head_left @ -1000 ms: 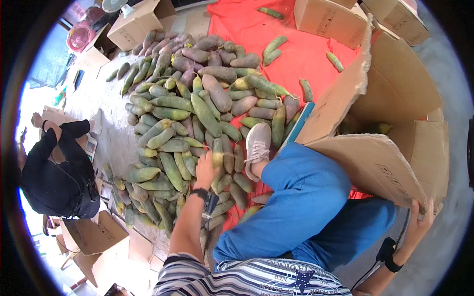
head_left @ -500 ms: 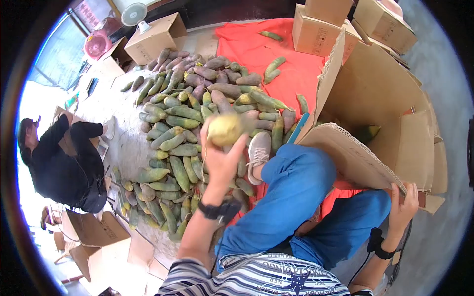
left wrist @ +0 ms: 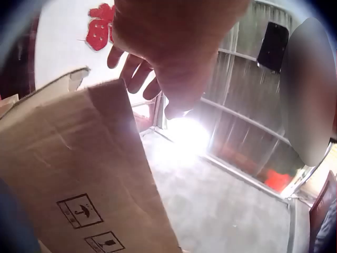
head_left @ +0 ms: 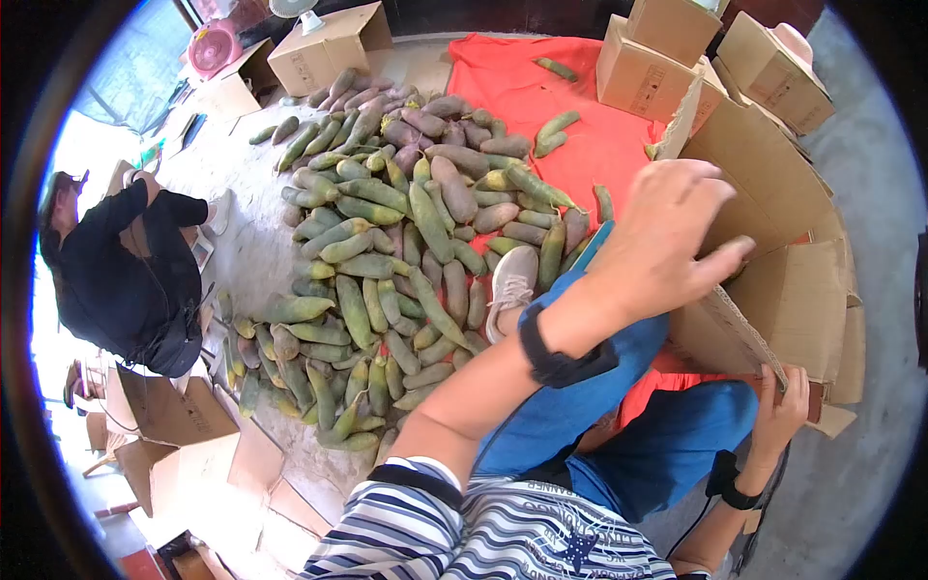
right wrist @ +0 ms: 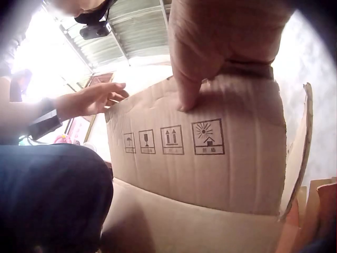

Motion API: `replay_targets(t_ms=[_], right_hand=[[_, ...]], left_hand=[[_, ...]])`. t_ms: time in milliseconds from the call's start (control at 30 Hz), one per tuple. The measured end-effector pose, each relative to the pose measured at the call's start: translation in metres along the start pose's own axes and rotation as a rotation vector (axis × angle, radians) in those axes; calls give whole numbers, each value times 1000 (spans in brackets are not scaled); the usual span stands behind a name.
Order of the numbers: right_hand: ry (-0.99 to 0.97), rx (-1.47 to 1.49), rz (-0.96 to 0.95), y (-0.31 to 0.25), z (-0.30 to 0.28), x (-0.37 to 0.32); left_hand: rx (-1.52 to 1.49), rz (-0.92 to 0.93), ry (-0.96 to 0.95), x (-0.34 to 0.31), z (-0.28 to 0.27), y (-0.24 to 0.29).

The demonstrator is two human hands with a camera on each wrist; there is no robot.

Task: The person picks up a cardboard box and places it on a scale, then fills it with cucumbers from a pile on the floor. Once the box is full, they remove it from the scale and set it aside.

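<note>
My left hand is held above the near side of a large open cardboard box, its fingers spread and nothing between them. In the left wrist view that hand hangs beside the top corner of the box, fingers loosely bent. My right hand grips the box's near flap at its edge. From the right wrist, the thumb presses on the printed outer face, while the other fingers are hidden behind the edge. Long green and purplish radishes lie heaped on the floor to the left.
A red cloth lies under part of the heap, with a few loose radishes on it. More cardboard boxes stand at the back. At left another person in black sits near an open carton.
My left hand picked a radish from the heap, lifted it, and moved right to the box; it is now without the radish. My right hand stays on the flap.
</note>
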State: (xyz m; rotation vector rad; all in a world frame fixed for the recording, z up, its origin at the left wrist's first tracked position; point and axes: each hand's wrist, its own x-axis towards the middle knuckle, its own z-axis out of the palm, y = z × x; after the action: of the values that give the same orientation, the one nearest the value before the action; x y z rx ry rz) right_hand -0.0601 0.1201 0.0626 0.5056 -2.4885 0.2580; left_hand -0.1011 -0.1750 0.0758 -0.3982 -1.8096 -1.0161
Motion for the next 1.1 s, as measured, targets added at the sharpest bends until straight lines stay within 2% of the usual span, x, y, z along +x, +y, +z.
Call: replay_targets(t_ms=[67, 200, 333, 367, 400, 500, 533, 567, 600, 667, 700, 767, 800, 833, 900, 933, 1033, 1067, 1100], right_hand=[[16, -7, -3, 3, 0, 0], [-66, 56, 43, 5, -3, -1], [-97, 53, 73, 4, -4, -2], [-106, 52, 73, 5, -4, -2], [-117, 35, 97, 7, -5, -2], [-132, 14, 116, 11, -3, 0], [-120, 11, 112, 12, -2, 2], [-129, 9, 114, 14, -1, 3], [-121, 14, 134, 16, 0, 3], [-121, 15, 155, 19, 0, 3], [-115, 10, 173, 21, 0, 2], [-115, 3, 189, 22, 0, 3], [-119, -3, 169, 22, -1, 3], [-120, -10, 151, 21, -1, 4], [-110, -21, 155, 21, 0, 5], [-97, -26, 158, 21, 0, 6], [-69, -55, 130, 21, 1, 8], [-69, -56, 130, 21, 1, 8], [-63, -59, 142, 20, 1, 8]], left_hand=[[52, -97, 21, -21, -17, -10], [141, -430, -168, -95, -49, -69], [482, -717, -324, -213, -105, -137], [565, -805, -393, -230, -124, -140], [661, -908, -385, -264, -142, -151], [981, -969, -412, -338, -202, -163], [1062, -1160, -423, -334, -214, -153], [1163, -1216, -499, -363, -237, -166], [1191, -1257, -380, -382, -254, -166], [1244, -1481, -251, -391, -276, -167], [1243, -1487, -259, -399, -291, -171], [925, -1809, -12, -422, -315, -186], [797, -1886, 181, -431, -317, -190], [795, -1890, 177, -443, -321, -199], [754, -1966, 517, -461, -323, -218], [616, -2050, 565, -428, -316, -206], [526, -2121, 561, -425, -323, -208], [525, -2122, 561, -427, -325, -210], [639, -1989, 445, -438, -329, -215]])
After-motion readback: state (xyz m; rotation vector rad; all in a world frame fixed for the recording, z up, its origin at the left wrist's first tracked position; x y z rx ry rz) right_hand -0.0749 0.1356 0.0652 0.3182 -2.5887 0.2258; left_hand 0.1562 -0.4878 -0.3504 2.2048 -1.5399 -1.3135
